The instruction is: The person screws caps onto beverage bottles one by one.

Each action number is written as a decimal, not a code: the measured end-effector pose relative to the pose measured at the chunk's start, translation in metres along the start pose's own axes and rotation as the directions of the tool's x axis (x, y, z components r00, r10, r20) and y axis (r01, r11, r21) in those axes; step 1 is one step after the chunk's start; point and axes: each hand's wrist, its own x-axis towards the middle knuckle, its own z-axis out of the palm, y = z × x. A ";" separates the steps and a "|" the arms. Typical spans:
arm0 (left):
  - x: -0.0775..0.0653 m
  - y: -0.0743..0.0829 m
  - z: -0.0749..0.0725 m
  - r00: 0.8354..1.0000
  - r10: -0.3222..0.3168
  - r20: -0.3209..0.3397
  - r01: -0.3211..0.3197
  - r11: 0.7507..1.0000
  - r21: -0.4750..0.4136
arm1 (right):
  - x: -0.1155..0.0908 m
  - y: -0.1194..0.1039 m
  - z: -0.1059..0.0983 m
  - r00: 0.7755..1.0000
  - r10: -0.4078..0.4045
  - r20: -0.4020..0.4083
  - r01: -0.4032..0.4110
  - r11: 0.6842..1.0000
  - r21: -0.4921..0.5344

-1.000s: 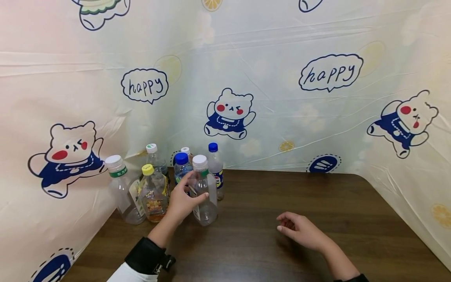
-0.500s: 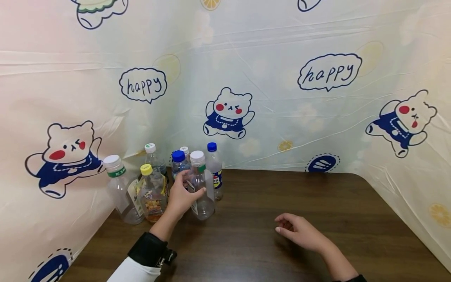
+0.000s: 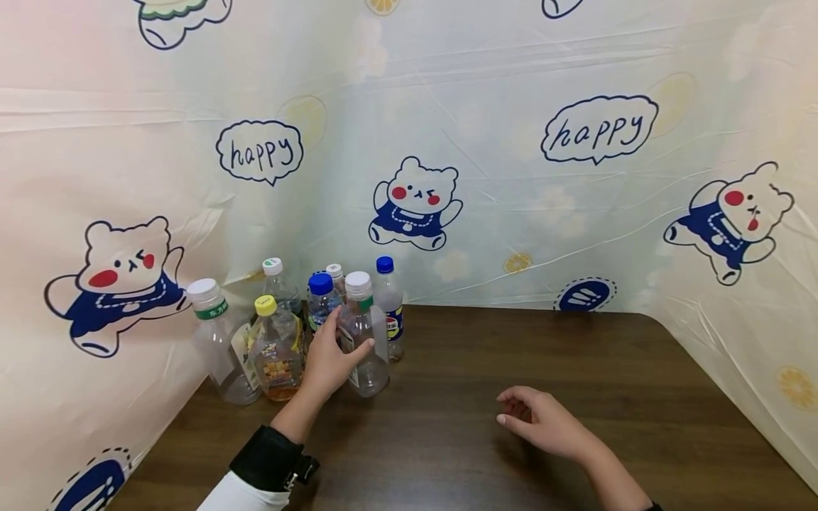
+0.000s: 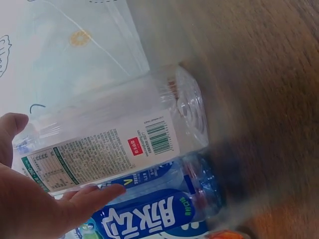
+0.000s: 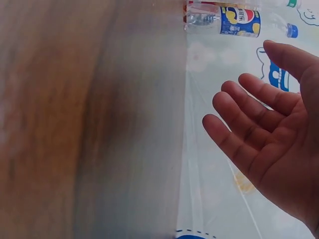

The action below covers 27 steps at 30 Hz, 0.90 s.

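A clear plastic bottle (image 3: 371,365) with a white cap and green neck band stands upright on the table. My left hand (image 3: 327,365) is at its left side, thumb in front and fingers extended behind. In the left wrist view the straight fingers of that hand (image 4: 30,204) lie between the clear bottle (image 4: 99,142) and a blue-labelled bottle (image 4: 149,214). My right hand (image 3: 540,420) hovers over the right part of the table, fingers loosely bent, holding nothing. The right wrist view shows its palm and relaxed fingers (image 5: 229,102).
Left of the hand stand a large white-capped bottle (image 3: 224,355) and a yellow-capped bottle (image 3: 277,362) with some amber liquid. Behind are a white-capped bottle (image 3: 273,284), a blue-capped bottle (image 3: 322,287) and a slim Pepsi bottle (image 3: 393,319). A printed curtain (image 3: 486,213) borders the wooden table (image 3: 447,440).
The clear bottle has shifted slightly back and left, up against the group. My left hand moved with it, and its fingers have since straightened. The right hand has barely moved.
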 end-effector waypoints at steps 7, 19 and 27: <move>-0.002 0.002 -0.002 1.000 0.002 0.020 -0.002 1.000 0.024 | 0.000 -0.007 0.000 1.000 -0.004 -0.001 0.004 1.000 -0.010; -0.003 0.005 -0.005 1.000 0.019 0.011 -0.020 0.996 0.084 | -0.001 -0.005 0.003 0.999 -0.044 -0.010 0.044 0.999 -0.010; -0.006 0.003 -0.005 1.000 0.016 -0.010 -0.015 0.997 0.074 | -0.002 -0.005 0.003 0.999 -0.051 -0.011 0.051 0.999 -0.012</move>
